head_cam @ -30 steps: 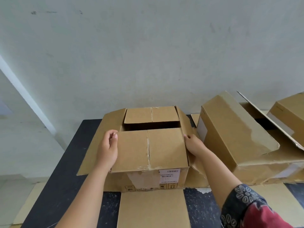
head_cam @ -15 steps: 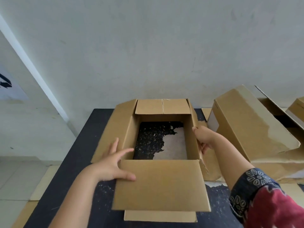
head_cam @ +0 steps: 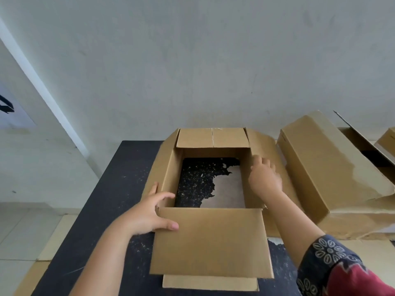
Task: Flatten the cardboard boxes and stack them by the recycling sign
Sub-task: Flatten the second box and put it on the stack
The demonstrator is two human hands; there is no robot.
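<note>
At the upper left of the frame a sign (head_cam: 8,110) hangs on the wall; only a part of a dark arrow shows, so I judge it is the recycling sign. No flat cardboard lies under it as far as the picture shows. A pale piece of cardboard (head_cam: 32,276) lies on the floor at the lower left, beside the table (head_cam: 111,189).

In the middle of the frame the open box (head_cam: 210,242) stands on the dark table. All its flaps are folded out, and the table shows through it, so the bottom is open too. The left hand (head_cam: 149,214) rests at the near left corner, fingers spread and straight, thumb lying on the near flap; it grips nothing. The right hand (head_cam: 265,178) is on the right wall of the box; its fingers bend over the top edge, but I cannot tell if they really grip it.

At the right, a second box (head_cam: 333,167) lies tilted, not flattened, and a third box (head_cam: 388,138) shows at the frame edge.

I judge the task is at an early step: the first box is opened and must be pressed flat, the others wait, and the stacking is not begun.
</note>
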